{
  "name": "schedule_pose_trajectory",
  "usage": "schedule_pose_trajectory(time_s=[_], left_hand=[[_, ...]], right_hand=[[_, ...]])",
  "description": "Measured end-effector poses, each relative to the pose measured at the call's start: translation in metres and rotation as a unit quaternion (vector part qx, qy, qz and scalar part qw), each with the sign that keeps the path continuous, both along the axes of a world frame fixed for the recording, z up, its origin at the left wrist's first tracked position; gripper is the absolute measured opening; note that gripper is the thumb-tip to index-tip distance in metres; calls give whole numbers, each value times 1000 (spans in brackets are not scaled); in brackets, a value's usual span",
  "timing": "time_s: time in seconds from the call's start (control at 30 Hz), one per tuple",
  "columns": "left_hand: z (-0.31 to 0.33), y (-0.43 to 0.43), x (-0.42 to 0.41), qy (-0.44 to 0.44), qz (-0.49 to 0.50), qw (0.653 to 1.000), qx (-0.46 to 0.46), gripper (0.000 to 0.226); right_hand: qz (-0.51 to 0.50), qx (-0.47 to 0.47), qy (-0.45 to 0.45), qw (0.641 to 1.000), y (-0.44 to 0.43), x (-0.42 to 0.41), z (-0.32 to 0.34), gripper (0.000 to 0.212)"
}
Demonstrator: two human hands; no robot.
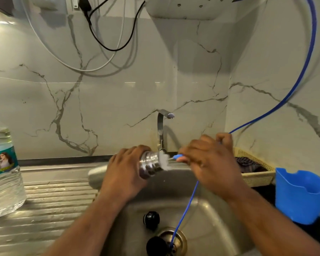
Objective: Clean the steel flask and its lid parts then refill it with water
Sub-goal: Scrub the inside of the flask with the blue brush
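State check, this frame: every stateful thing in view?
Steel flask: uncapped, held sideways over sink by left hand.
Bottle brush: bristles at flask mouth, right hand grips handle.
Tap: no water visible.
Lid parts: loose in sink basin.
Plastic bottle: upright on drainboard.
Blue mug: upright.

White, grey-veined marble wall (118, 100) rising behind a ribbed stainless-steel table (44, 198); black and white cables (110, 50) loop across its upper part; bright light reflects at upper left.

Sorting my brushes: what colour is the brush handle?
Blue; the brush handle shows best in the head view.
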State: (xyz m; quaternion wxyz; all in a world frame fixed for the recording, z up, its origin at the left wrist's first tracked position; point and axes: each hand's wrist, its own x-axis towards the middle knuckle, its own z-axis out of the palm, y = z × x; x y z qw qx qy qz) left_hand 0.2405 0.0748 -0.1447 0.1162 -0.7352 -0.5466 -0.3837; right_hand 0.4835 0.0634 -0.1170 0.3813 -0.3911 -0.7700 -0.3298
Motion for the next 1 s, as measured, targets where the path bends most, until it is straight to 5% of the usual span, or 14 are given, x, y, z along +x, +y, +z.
schedule_pose_trajectory(time_s=[0.13, 0.3, 0.43, 0.57, 0.63, 0.73, 1.0], left_hand=[[3, 4, -29, -38, 80, 996, 20, 70], [1, -3, 2, 13, -14, 999, 34, 69], [2, 4, -19, -48, 59, 997, 25, 69], [-4, -3, 14, 26, -14, 998, 52, 65], [-1, 1, 5, 0, 5, 1000, 25, 71], [3, 8, -29, -42, 64, 997, 20, 66], [-5, 2, -7, 35, 49, 998, 27, 66]], right_hand=[[-12, 2, 77, 997, -4, 17, 13, 11], [-1, -9, -4, 1000, -5, -10, -1, 15], [-40, -26, 81, 996, -6, 14, 14, 6], [-10, -17, -1, 1000, -5, -23, -10, 13], [-22, -7, 15, 1000, -1, -9, -3, 8], [-57, -2, 80, 995, 1, 16, 11, 28], [-102, -79, 47, 990, -2, -16, -7, 24]])
